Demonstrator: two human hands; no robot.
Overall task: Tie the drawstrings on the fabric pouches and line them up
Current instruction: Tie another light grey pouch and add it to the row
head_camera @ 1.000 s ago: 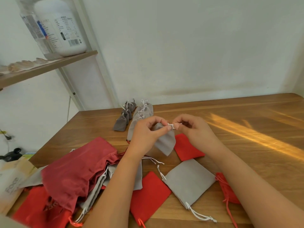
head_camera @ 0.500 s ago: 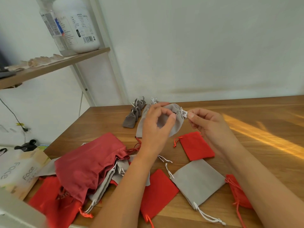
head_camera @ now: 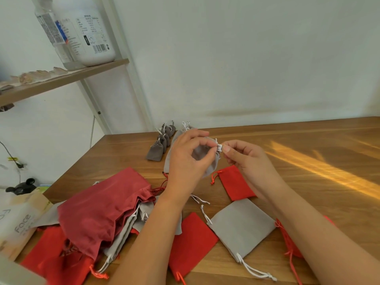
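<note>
My left hand (head_camera: 190,159) grips a small grey pouch (head_camera: 203,156) by its gathered neck, held above the table. My right hand (head_camera: 244,159) pinches the pouch's white drawstring (head_camera: 219,148) right at the neck. A row of tied grey pouches (head_camera: 162,141) stands at the back of the table by the wall. Loose flat pouches lie below my arms: a small red one (head_camera: 235,183), a grey one (head_camera: 241,228) with white cords, and another red one (head_camera: 190,243).
A heap of dark red, red and grey pouches (head_camera: 98,214) covers the table's left front. More red fabric (head_camera: 287,241) lies under my right forearm. A shelf (head_camera: 61,78) with a large white bottle (head_camera: 90,31) hangs at upper left. A cardboard box (head_camera: 20,221) sits off the left edge.
Both hands lifted the grey pouch and turned it sideways; its neck is now gathered tight, with my right hand staying on the white cord. The camera view shifted left.
</note>
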